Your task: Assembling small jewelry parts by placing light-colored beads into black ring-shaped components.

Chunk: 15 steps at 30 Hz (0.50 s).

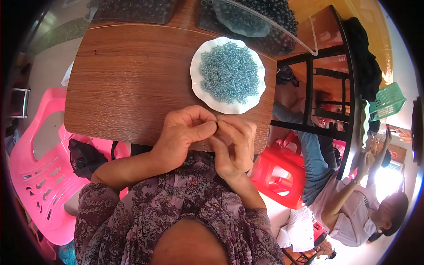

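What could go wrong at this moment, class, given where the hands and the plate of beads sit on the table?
1. The left hand and right hand pinch something tiny and dark at the table edge; if it slips, it may well fall to the floor.
2. The white plate heaped with blue beads sits just beyond the hands; a nudge could scatter them.

A pink plastic chair [42, 176] stood off the wooden table's [128, 75] left edge, a red stool [280, 174] off its right. Beyond the right edge sat another person [349, 207] (arms raised), near a green basket [386, 101].
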Tool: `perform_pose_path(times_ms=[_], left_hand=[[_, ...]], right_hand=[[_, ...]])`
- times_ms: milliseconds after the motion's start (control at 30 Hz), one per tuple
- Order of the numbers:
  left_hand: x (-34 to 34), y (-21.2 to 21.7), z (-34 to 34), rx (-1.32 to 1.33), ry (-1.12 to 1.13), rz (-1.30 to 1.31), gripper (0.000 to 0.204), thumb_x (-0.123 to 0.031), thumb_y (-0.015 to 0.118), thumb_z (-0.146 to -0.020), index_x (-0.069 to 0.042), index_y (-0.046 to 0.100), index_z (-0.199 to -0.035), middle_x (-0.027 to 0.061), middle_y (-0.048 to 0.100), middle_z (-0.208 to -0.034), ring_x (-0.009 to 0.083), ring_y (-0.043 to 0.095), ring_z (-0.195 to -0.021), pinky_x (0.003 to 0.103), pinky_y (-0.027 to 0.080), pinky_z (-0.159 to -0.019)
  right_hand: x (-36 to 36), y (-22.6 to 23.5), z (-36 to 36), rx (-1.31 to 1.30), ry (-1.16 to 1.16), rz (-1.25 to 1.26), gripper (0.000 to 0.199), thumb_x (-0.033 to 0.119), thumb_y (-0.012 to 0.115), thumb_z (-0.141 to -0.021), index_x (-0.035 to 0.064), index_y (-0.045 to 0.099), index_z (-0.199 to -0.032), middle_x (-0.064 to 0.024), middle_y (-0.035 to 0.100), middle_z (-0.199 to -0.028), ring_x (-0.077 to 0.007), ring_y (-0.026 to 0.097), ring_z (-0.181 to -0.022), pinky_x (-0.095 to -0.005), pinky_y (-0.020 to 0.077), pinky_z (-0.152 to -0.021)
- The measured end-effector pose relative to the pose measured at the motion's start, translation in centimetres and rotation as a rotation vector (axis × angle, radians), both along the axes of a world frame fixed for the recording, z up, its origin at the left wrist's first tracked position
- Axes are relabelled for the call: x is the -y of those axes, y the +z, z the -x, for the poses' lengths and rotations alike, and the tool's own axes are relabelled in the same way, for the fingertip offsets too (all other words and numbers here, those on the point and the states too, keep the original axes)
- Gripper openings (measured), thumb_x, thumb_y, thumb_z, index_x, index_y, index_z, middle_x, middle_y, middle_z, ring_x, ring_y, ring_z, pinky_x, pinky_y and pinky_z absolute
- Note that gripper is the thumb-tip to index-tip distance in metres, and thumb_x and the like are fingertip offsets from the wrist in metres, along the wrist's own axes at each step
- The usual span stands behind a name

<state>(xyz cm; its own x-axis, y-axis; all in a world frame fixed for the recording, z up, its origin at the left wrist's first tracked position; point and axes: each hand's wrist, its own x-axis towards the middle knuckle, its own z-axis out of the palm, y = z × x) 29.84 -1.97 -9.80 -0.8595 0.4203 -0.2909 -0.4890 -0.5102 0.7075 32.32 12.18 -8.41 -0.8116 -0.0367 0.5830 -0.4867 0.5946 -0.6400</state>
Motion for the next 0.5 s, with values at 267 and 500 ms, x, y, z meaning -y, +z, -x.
perform_pose_path(times_ms=[267, 500], left_hand=[[6.7, 5.3, 7.3, -0.603, 0.254, 0.644, 0.015, -0.008, 0.062, -0.085, -0.002, 0.063, -0.098, 0.0032, 0.065, -0.089, 0.0087, 0.058, -0.081, 0.023, 0.048, -0.07], [9.8, 10.1, 19.2, -0.74, 0.462, 0.997, 0.032, -0.005, 0.064, -0.079, -0.001, 0.057, -0.11, 0.0063, 0.057, -0.101, 0.0159, 0.055, -0.094, 0.03, 0.045, -0.083]], right_hand=[[-5.1, -1.5, 2.2, 0.188, -0.238, -0.058, 0.021, -0.009, 0.066, -0.067, 0.002, 0.066, -0.084, -0.0077, 0.062, -0.079, -0.0217, 0.055, -0.075, -0.0299, 0.045, -0.065], [-3.9, -1.5, 4.7, 0.128, -0.06, -0.303, 0.022, -0.006, 0.069, -0.063, 0.0061, 0.069, -0.081, -0.0061, 0.057, -0.073, -0.0219, 0.053, -0.073, -0.0313, 0.0427, -0.065]])
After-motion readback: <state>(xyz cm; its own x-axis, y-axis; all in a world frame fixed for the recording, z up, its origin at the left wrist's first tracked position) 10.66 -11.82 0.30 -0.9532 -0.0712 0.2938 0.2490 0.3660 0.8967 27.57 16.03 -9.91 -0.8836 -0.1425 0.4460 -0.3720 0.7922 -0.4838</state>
